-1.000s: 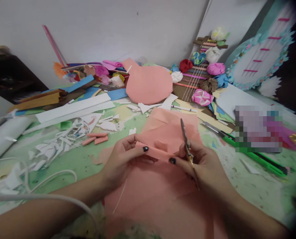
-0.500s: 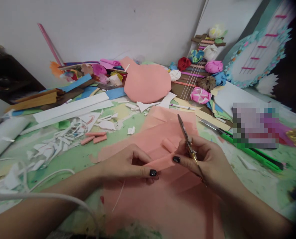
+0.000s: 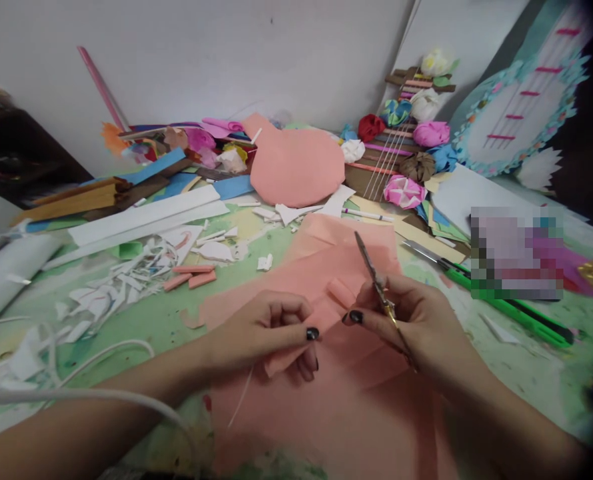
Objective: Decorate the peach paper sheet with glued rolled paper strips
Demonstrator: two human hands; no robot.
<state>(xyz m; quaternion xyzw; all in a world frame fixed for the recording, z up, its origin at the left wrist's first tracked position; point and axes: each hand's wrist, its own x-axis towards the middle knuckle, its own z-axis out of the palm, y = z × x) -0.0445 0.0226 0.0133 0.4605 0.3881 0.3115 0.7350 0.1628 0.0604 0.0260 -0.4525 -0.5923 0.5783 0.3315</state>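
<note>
A salmon-coloured paper strip [image 3: 322,321] runs between my hands. My left hand [image 3: 264,330] pinches it between thumb and fingers, and one end sticks out below the palm. My right hand [image 3: 421,323] has a pair of scissors [image 3: 368,259] lodged in it, blades pointing up and away. Its thumb and fingertip also touch the strip's right end. Just beyond the strip lies a small rolled salmon piece [image 3: 341,291]. Under both hands spreads a large sheet of salmon paper [image 3: 356,427], creased in places.
A green box cutter [image 3: 516,310] lies at right, blade out. White scraps [image 3: 101,300] and small salmon pieces [image 3: 201,279] lie left. Behind stand a salmon pear-shaped cutout [image 3: 296,167] and a flower-covered stringed model [image 3: 391,147]. A white cable [image 3: 101,393] crosses my left forearm.
The strip was stretched between my hands; now it sits folded over my left fingers, with an end showing below them. My left fingers have shifted slightly. The scissors stay in my right hand.
</note>
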